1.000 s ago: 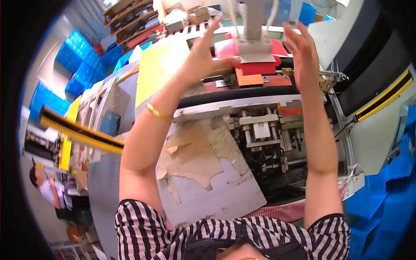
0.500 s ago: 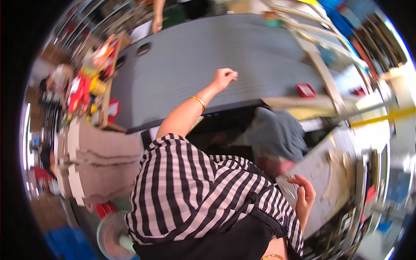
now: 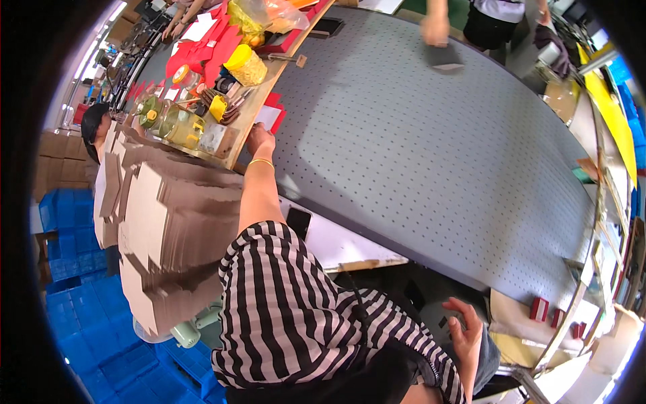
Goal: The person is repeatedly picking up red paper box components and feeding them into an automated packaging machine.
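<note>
My left hand (image 3: 261, 140), with a gold bracelet at the wrist, reaches far forward to the edge of the slanted wooden shelf. Its bent fingers close at the near edge of a red and white card piece (image 3: 272, 116), which pokes out from beside the shelf over the grey table; the fingertips are partly hidden. Near my body on the right, my right hand (image 3: 467, 331) hangs in the air with its fingers loosely bent and apart, holding nothing. Behind it shows a grey cloth (image 3: 488, 360).
The dotted grey tabletop (image 3: 417, 155) stretches ahead. The shelf (image 3: 245, 124) carries jars, a yellow-lidded tub (image 3: 245, 65) and red cards. Stacked cardboard sheets (image 3: 182, 215) stand at left beside a fan (image 3: 188, 332). Across the table, another person's hand (image 3: 435, 30) is near a dark flat piece (image 3: 445, 59).
My view has turned left. My left hand has moved from above the tabletop to the card beside the shelf. My right hand remains raised near my body.
</note>
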Motion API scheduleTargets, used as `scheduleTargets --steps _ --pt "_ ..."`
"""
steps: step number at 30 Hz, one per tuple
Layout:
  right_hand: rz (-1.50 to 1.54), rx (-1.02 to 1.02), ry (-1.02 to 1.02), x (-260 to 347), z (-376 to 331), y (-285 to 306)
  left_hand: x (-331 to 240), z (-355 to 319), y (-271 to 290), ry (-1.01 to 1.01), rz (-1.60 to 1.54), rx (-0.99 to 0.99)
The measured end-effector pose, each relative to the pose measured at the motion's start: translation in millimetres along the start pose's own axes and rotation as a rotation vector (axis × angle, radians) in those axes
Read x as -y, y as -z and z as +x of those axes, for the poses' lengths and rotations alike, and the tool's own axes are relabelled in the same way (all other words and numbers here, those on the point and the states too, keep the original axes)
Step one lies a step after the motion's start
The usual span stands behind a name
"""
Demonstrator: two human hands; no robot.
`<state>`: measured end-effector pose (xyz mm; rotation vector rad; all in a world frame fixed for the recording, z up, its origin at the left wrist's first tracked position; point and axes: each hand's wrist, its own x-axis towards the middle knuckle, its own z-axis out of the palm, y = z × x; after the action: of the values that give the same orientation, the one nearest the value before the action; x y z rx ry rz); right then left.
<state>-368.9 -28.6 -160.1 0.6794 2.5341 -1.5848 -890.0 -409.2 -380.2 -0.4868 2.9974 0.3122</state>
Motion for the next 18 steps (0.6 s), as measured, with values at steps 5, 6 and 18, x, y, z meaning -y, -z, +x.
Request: scheduleTargets --steps 5,6,18 --pt "-0.008 0.167 -0.017 13 35 -4 92 99 -21 -0.143 0.066 -0.626" --pt "-0.008 0.155 -0.035 11 37 -8 83 103 -28 -0.174 0.105 -0.611" --pt "-0.182 0.025 0.169 4 -39 -27 -164 -139 26 -0.765 -0.618 0.632"
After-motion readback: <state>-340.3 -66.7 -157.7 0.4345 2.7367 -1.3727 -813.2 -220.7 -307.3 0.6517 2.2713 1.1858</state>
